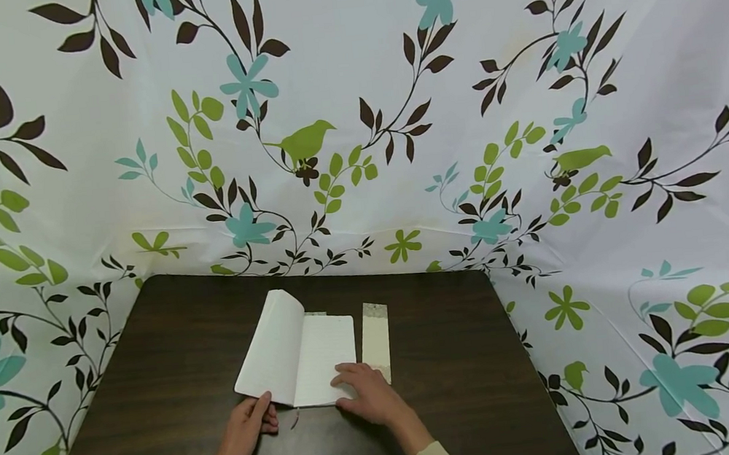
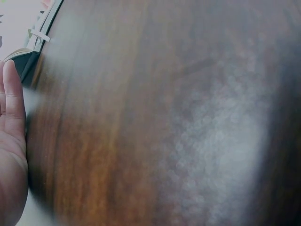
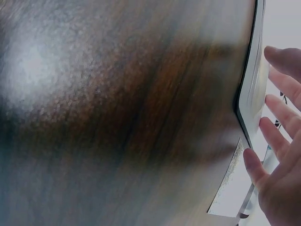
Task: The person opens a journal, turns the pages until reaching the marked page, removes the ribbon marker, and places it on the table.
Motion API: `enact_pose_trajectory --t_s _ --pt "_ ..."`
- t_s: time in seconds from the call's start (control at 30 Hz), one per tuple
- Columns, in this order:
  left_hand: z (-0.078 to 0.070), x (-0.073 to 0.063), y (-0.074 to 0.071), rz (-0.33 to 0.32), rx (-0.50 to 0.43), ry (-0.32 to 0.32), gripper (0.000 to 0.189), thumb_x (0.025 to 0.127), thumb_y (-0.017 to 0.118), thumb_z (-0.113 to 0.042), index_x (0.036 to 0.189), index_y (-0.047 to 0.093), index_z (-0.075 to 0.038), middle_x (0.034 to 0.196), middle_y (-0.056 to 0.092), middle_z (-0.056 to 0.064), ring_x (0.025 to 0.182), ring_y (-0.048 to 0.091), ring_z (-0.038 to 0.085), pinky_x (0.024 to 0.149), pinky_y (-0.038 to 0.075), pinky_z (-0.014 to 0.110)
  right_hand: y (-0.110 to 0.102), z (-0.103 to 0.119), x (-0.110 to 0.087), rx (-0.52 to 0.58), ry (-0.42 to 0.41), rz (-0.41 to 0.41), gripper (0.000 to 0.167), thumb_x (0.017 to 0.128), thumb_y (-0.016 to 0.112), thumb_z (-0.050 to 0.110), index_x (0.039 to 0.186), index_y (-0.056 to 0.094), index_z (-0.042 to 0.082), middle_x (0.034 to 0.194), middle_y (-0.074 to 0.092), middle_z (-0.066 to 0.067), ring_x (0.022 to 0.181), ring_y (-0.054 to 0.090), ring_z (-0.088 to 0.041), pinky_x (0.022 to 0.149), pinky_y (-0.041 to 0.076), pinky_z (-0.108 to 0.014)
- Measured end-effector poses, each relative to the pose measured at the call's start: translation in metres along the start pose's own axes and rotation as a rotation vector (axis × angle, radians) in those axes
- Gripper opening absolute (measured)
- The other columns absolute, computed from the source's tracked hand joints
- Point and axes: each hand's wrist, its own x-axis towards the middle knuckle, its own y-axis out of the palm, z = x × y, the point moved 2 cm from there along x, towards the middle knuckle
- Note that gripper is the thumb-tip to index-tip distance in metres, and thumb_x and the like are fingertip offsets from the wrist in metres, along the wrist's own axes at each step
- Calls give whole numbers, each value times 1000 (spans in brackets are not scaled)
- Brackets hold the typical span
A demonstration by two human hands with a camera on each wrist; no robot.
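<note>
An open notebook [image 1: 328, 348] with pale, seemingly blank pages lies on the dark table. Its left page [image 1: 273, 346] bulges up in a curve toward the far end. At the near edge of that left side, my left hand [image 1: 247, 425] pinches the notebook, thumb uppermost; the left wrist view catches only part of this hand [image 2: 11, 141]. My right hand [image 1: 370, 392] rests with spread, slightly bent fingers on the right page's lower outer corner. The right wrist view shows those fingers [image 3: 277, 136] along the notebook's dark-edged cover [image 3: 249, 89].
Right of the notebook lies a cream paper strip [image 1: 375, 333] with patterned ends. A thin ribbon [image 1: 295, 419] sticks out below the spine. Brown wood-grain table [image 1: 457, 365] surrounds these things. A leaf-and-bird printed curtain [image 1: 362, 206] hangs behind and beside the table.
</note>
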Motion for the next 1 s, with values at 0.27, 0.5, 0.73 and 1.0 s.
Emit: enact_pose_trajectory --t_s 0.27,0.5,0.73,1.0 --pt "-2 -1 0 -2 -3 2 45 114 58 -31 94 66 9 79 70 11 70 70 17 67 67 32 -2 1 -3 28 -19 -63 25 103 68 24 127 75 22 146 68 -1 137 61 -25 106 53 -55" --pt "-1 0 0 -5 -4 6 45 114 58 -30 94 66 9 79 69 11 70 70 17 67 67 32 2 -2 -5 68 131 -206 66 94 74 17 156 53 18 164 49 -9 148 49 -33 118 46 -61" --pt "-1 1 0 -4 -18 23 45 114 57 -30 93 66 9 77 69 10 68 69 17 66 67 31 5 -1 1 293 372 -425 101 94 82 25 172 19 8 164 48 -18 151 44 -42 121 37 -70" --pt "-2 0 1 -10 -6 12 44 114 58 -30 93 66 8 78 69 11 68 70 17 67 67 31 8 23 11 392 262 -418 60 100 75 31 153 57 10 154 62 -13 144 52 -44 115 39 -72"
